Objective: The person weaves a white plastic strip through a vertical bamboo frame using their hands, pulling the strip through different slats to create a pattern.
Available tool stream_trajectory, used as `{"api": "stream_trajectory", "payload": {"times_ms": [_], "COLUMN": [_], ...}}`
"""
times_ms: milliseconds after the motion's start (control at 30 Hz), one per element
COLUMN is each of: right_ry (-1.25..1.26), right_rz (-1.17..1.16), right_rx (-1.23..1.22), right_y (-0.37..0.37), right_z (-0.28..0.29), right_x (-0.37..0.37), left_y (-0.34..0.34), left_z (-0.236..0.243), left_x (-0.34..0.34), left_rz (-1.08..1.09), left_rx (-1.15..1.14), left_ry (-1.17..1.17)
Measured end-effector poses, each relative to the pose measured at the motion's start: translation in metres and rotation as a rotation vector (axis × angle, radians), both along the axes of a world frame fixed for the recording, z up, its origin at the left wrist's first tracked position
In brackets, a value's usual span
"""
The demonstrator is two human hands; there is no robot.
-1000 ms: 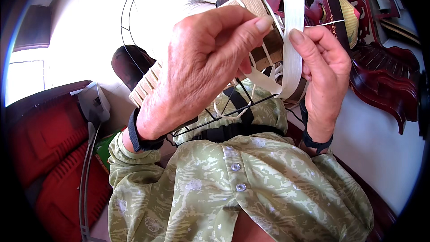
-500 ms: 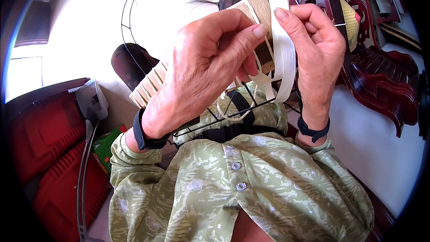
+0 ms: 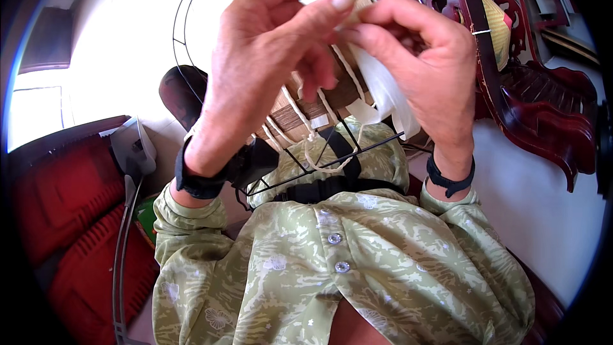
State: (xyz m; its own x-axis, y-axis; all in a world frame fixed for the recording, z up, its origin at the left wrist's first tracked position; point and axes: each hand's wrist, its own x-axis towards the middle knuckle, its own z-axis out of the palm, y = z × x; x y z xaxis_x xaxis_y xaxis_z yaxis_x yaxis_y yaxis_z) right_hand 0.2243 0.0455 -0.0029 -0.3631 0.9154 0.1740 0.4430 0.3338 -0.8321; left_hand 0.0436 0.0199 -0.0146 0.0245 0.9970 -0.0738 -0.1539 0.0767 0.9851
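My left hand [image 3: 255, 64] and my right hand [image 3: 428, 70] meet high in the view, both pinched on a pale, flat ribbon-like strip [image 3: 383, 89]. The strip folds over near my thumbs and hangs in a loop below my right hand. Behind them is a wooden piece wrapped with cream cord [image 3: 290, 115], with several cord strands across it. A black metal wire frame [image 3: 294, 172] lies over my lap, with a cream cord loop hanging from it. My hands hide part of the wooden piece.
Carved dark red wooden furniture [image 3: 549, 128] stands at the right, with a yellow object [image 3: 495, 32] in it. Red cushions [image 3: 70, 198], a pale plastic piece [image 3: 134, 144] and a green box [image 3: 145, 214] are at the left. A curved wire frame [image 3: 179, 38] stands beyond, near a dark rounded object [image 3: 179, 89].
Both hands have moved up and closer together, the right one leftward. The strip that stood upright is now folded over at the top between my fingers. The cord-wrapped piece shows more below my hands.
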Motion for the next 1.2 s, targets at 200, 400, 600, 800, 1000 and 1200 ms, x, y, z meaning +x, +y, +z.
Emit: {"api": "stream_trajectory", "payload": {"times_ms": [200, 400, 600, 800, 1000, 1200], "right_ry": [0.045, 0.051, 0.145, 0.196, -0.138, -0.055], "right_rz": [-0.022, 0.037, 0.015, -0.083, -0.075, -0.184], "right_rx": [-0.050, -0.069, -0.062, 0.056, 0.512, 0.352], "right_y": [-0.004, -0.010, -0.011, -0.025, -0.042, -0.047], "right_z": [0.002, 0.001, -0.005, -0.007, -0.012, -0.008], "right_x": [0.000, 0.011, 0.018, 0.017, 0.005, 0.010], "left_y": [0.008, 0.014, 0.013, 0.015, 0.017, 0.010], "left_z": [-0.028, -0.040, -0.001, -0.002, 0.008, 0.024], "left_x": [-0.035, -0.027, -0.005, 0.007, 0.015, 0.006], "left_rz": [0.106, 0.183, 0.110, 0.185, 0.175, -0.156], "left_rx": [0.161, 0.275, 0.135, 0.248, 0.370, 0.288], "left_ry": [0.070, 0.140, -0.207, -0.014, 0.173, 0.066]}}
